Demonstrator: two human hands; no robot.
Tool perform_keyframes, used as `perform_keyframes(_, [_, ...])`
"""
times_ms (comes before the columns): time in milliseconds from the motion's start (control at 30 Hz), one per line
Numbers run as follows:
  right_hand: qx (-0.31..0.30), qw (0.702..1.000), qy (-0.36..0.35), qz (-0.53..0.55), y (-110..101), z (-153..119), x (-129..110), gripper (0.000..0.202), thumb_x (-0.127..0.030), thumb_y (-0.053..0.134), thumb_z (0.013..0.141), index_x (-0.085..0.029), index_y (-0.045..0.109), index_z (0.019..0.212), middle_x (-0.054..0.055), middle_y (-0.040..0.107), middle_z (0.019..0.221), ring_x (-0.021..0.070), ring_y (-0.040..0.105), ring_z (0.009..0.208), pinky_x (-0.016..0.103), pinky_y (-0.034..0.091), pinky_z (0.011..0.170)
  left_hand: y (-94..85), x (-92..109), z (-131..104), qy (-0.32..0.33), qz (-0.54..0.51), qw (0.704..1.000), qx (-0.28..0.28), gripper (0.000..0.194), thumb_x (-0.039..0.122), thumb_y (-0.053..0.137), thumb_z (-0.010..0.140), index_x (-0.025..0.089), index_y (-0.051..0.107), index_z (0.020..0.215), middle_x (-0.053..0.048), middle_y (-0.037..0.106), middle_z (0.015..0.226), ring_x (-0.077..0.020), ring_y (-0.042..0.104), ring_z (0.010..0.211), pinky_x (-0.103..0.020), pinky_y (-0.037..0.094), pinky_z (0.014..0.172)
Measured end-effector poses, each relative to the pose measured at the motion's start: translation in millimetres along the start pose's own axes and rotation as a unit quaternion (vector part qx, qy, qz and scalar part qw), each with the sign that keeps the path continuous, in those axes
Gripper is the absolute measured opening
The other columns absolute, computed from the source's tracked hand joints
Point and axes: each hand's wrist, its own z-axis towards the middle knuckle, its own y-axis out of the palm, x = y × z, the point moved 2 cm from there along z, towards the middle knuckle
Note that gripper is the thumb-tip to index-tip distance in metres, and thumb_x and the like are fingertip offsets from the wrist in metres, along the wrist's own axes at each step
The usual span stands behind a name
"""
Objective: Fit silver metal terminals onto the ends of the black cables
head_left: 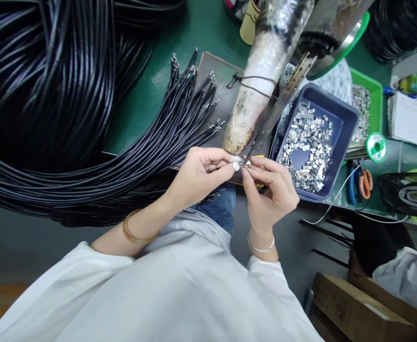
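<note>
My left hand [201, 173] and my right hand [270, 190] meet at the front edge of the green bench, fingertips pinched together on a small metal clip [243, 163], just under the tip of a wrapped soldering tool [258, 90]. The left thumb carries white tape. Whether a cable end is in the pinch I cannot tell. A bundle of black cables [151, 137] with stripped ends fans out to the left of my hands. A blue tray [344, 118] holding several metal clips [310, 147] sits right beside my right hand.
Large coils of black cable [41, 71] fill the left. A green tray [367, 102] with more clips, a solder spool [376, 146], orange-handled scissors [363, 183] and a small fan [413, 192] lie to the right. Cardboard boxes [354, 308] stand on the floor at lower right.
</note>
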Motion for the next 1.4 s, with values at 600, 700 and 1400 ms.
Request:
perform_keyframes(600, [0.194, 0.977, -0.043, 0.075, -21, -6, 5, 0.014, -0.027, 0.059, 0.094, -0.025, 0.062, 0.108, -0.009, 0.055, 0.059, 0.0058, 0.046, 0.033, 0.022, 0.037, 0.030, 1.3, 0, -4, -0.054, -0.003, 0.997, -0.059, 0.008, 0.019, 0.070, 0.074, 0.012, 0.069, 0.080, 0.009, 0.035, 0.050, -0.0031, 0.028, 0.046, -0.018, 0.022, 0.044])
perform_keyframes(700, [0.134, 0.990, 0.001, 0.039, -20, -7, 3, 0.022, -0.017, 0.059, 0.092, -0.024, 0.058, 0.113, -0.006, 0.069, 0.074, 0.0118, 0.069, 0.055, 0.025, 0.057, 0.046, 1.2, 0, -6, -0.042, 0.002, 0.997, -0.066, 0.009, 0.020, 0.068, 0.077, 0.012, 0.068, 0.081, 0.008, 0.034, 0.052, -0.0034, 0.027, 0.047, -0.018, 0.021, 0.045])
perform_keyframes(1400, [0.009, 0.998, -0.054, -0.026, -2, -12, 4, 0.019, -0.008, 0.071, 0.082, -0.021, 0.064, 0.094, 0.003, 0.077, 0.098, 0.0138, 0.074, 0.086, 0.027, 0.062, 0.076, -1.5, -6, -3, -0.006, 0.030, 0.998, -0.056, 0.009, 0.021, 0.066, 0.082, 0.014, 0.070, 0.079, 0.005, 0.043, 0.055, -0.0042, 0.034, 0.049, -0.017, 0.027, 0.046])
